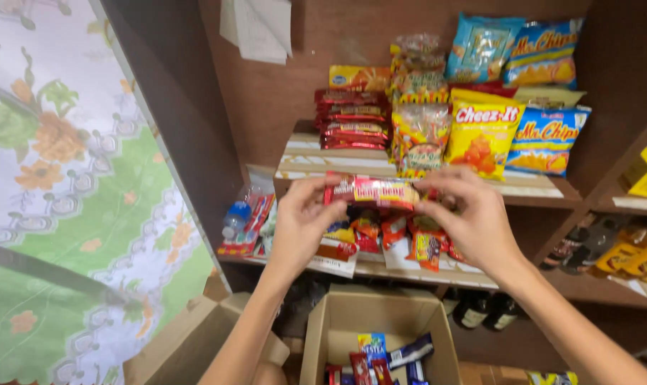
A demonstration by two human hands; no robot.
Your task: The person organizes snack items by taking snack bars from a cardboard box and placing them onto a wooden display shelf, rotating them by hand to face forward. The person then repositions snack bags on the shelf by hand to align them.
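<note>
The red snack packet [372, 192] is flat, oblong, with a yellow band across its face, held level in front of the lower shelf [402, 271]. The left hand [300, 221] pinches its left end; the right hand [470, 214] pinches its right end, fingers [437, 182] curled. Both ends are hidden under fingers. An open cardboard box [377, 335] sits below, cut off.

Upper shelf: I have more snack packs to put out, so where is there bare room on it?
The upper shelf is bare along its left front, bordered by the wooden side wall and the stacked red packs. A thin strip shows below the blue chip bag. The middle is crowded with bags, and the lower shelf is packed.
</note>
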